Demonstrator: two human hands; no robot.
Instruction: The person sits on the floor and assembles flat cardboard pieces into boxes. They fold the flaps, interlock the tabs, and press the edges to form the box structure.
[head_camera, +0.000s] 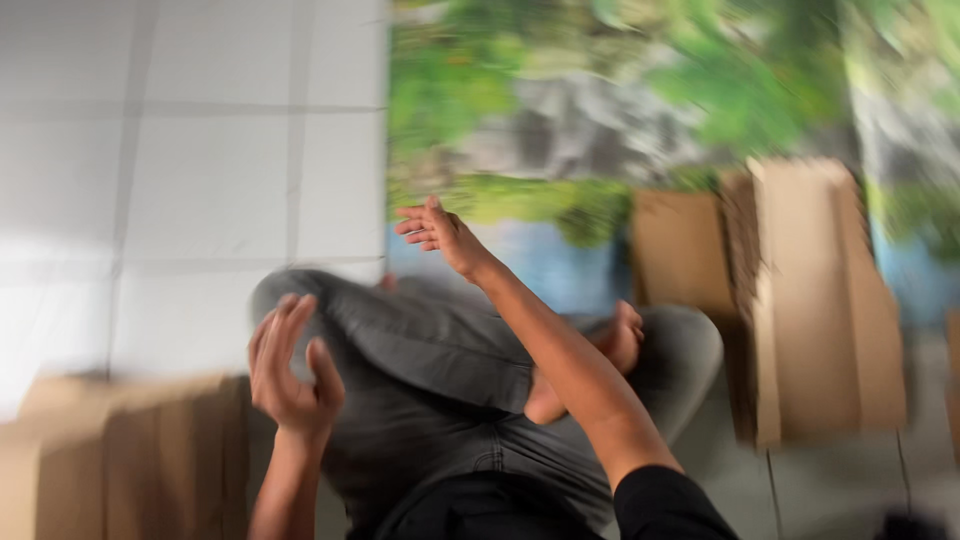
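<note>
Blurred brown cardboard box (120, 455) beside left hand (290, 370), fingers spread, right hand (440, 232) raised, fingers loosely open

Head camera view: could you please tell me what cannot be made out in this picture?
- Whole head view: motion blur smears all fine detail.
- Left hand: open and empty, but blur hides what lies behind it.
- Right hand: raised and open; fingertips smeared.
- Cardboard boxes: contents hidden by their own walls.
- Box at lower left: cut off by the edge.
- Green wall picture: too blurred to read.
- Bare foot: partly hidden by the right arm.
</note>
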